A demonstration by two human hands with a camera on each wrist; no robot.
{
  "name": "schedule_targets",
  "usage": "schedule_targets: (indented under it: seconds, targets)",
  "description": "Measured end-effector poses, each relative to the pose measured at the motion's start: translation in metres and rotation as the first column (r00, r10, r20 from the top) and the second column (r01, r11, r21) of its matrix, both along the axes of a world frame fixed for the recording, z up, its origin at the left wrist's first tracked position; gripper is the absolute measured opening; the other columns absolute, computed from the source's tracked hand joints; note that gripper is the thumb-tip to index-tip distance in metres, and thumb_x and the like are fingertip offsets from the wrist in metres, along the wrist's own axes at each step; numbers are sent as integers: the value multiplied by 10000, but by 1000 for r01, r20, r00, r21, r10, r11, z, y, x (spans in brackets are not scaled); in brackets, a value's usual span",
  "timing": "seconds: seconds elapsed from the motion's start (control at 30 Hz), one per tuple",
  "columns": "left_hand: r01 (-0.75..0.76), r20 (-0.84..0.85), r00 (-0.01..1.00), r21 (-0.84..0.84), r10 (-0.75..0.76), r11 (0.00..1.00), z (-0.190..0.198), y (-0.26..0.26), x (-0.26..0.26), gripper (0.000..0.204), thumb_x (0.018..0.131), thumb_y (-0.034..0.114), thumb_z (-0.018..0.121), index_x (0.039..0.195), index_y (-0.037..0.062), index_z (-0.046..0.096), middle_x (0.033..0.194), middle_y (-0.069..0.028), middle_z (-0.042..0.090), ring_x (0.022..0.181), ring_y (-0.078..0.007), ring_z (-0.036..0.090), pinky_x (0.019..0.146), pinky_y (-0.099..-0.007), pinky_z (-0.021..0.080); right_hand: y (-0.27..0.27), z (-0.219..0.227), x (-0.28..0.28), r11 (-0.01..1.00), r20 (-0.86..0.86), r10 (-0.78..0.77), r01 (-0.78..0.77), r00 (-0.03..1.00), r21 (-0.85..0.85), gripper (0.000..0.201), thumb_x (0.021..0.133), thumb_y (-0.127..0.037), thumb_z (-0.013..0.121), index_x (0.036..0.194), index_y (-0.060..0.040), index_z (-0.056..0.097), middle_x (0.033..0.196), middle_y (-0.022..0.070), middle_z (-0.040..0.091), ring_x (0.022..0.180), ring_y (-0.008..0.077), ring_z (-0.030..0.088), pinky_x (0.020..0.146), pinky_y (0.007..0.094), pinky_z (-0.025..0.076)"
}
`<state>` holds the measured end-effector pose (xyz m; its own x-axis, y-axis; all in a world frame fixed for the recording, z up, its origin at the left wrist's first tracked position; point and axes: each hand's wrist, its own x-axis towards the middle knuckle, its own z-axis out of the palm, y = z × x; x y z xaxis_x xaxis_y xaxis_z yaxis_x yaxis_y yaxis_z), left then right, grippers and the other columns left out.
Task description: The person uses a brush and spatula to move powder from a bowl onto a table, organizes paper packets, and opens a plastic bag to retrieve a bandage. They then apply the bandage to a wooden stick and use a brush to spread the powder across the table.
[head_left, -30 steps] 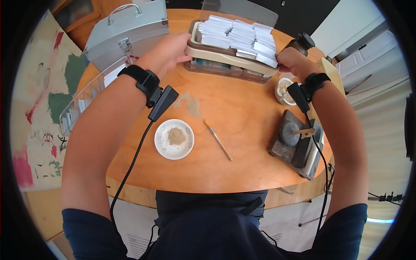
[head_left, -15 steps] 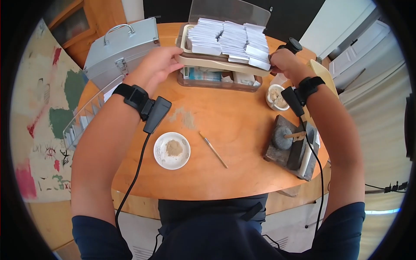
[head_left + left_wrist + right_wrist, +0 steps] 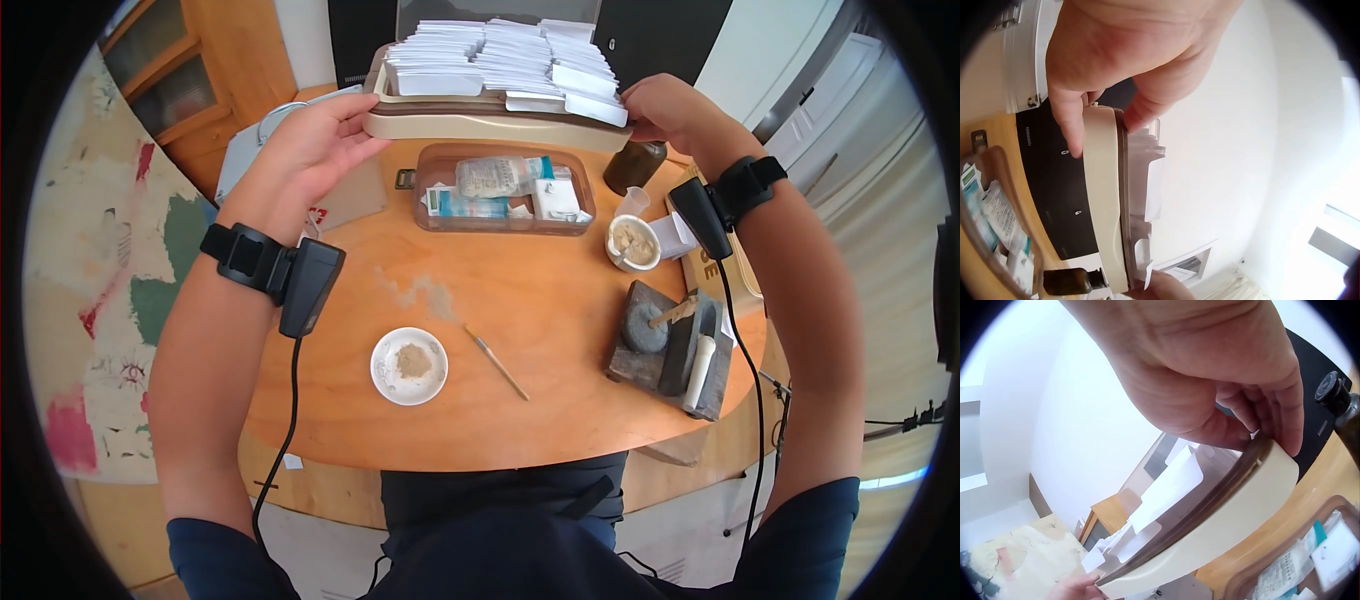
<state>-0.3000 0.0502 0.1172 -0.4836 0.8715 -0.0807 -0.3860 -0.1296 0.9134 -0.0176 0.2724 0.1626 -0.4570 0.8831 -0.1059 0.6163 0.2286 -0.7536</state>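
Both hands hold a beige-rimmed tray (image 3: pixel 500 126) up off the table, packed with rows of white paper slips (image 3: pixel 480 65). The left hand (image 3: pixel 315 150) grips its left end, thumb and fingers on either side of the rim in the left wrist view. At the right end, the right hand (image 3: pixel 680 115) pinches the rim (image 3: pixel 1260 447). Below and nearer the person, a translucent brown lower box (image 3: pixel 505 228) sits open on the table, holding packets (image 3: pixel 490 177) and a white item (image 3: pixel 556 199). Some fingertips are hidden in the head view.
A white dish with powder (image 3: pixel 409 366) and a brush (image 3: pixel 497 362) lie in front. On the right stand a mortar-like bowl (image 3: pixel 633 243), a brown bottle (image 3: pixel 634 166), a small clear cup (image 3: pixel 634 201) and a stone slab (image 3: pixel 640 370). A silver case (image 3: pixel 240 150) is behind the left arm.
The tray has been lifted off the lower box and moved up and away, uncovering the packets. Both hands have risen with it. The head view has shifted slightly.
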Motion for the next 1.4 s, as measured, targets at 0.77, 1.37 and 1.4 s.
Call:
schedule_targets:
  seconds: [0.77,1.37,1.4]
  targets:
    - [-252,-26,968,-28,251,967,39,-132,-140,277,924,65,519,1141,-105,497,1132,-212,560,1075,-286,581,966,-420,511,-86,33,-206,966,-66,248,-241,966,98,154,817,-118,616,843,13,691,841,113,668,746,215,664,712,310,537]
    - [-250,19,967,-99,253,963,-12,-110,-187,282,924,81,520,1139,-102,502,1110,-197,569,1048,-286,591,936,-414,526,-66,-5,-259,967,24,235,-237,972,98,220,840,-131,586,843,70,675,792,148,626,645,223,568,576,343,477]
    - [-266,-2,964,-116,267,957,-12,-111,-186,281,923,86,521,1137,-95,509,1116,-198,574,1055,-280,595,934,-405,529,-61,-12,-261,969,-16,233,-231,972,90,230,840,-139,590,845,76,673,784,151,626,643,222,569,578,341,476]
